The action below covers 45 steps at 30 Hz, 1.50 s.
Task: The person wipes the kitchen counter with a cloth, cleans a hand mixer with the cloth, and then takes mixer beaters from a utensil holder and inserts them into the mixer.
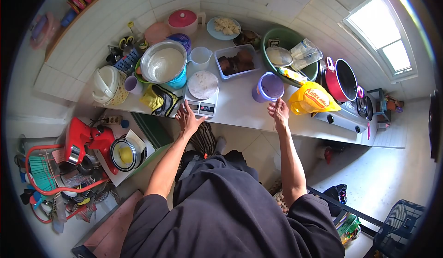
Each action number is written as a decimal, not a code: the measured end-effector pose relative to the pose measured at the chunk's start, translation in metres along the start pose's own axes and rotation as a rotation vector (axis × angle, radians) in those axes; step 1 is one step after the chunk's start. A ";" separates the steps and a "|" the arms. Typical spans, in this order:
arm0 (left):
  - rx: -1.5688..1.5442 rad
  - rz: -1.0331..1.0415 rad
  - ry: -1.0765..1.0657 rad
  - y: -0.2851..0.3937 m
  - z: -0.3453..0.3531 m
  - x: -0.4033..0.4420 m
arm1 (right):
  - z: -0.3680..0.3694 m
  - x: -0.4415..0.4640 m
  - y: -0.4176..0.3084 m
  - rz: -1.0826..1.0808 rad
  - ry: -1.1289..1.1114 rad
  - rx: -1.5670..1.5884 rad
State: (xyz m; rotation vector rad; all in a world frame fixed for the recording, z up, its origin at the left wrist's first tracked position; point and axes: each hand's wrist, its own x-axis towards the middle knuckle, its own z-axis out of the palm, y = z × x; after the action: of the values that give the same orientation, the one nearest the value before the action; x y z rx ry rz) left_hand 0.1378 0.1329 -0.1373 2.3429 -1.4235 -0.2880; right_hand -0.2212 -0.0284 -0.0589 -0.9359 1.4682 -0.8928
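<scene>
A white kitchen scale [201,106] with a round plate stands near the counter's front edge. My left hand [187,119] is at the scale's front left corner, fingers apart, holding nothing. Further right, my right hand [279,112] is raised just in front of a purple container [269,87], its fingers spread and slightly bent. Whether its fingertips touch the container I cannot tell. Right of that hand lies a yellow bag [314,98] with red lettering. Left of the scale are a yellow and black cloth [159,100] and a metal bowl of pale mixture [163,63].
Behind the scale are a clear measuring cup [200,57] and a plastic box of brown blocks [236,63]. A green basin [277,38] stands at the back right, beside a stove [341,119] with a red pot [340,78]. A red mixer [90,140] is at lower left.
</scene>
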 end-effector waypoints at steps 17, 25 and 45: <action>-0.180 0.227 0.070 -0.077 -0.040 0.035 | 0.094 -0.054 0.049 0.135 -0.165 0.125; -0.254 0.224 0.003 -0.104 -0.074 0.036 | 0.173 -0.014 0.001 0.073 -0.131 0.241; -0.339 0.141 0.108 -0.101 -0.069 0.081 | 0.221 0.103 -0.012 0.252 0.149 0.472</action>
State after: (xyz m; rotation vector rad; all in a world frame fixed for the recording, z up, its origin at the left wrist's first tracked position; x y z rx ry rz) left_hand 0.2822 0.1178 -0.1159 1.9487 -1.3606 -0.3299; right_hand -0.0067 -0.1342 -0.1087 -0.3344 1.3754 -1.0733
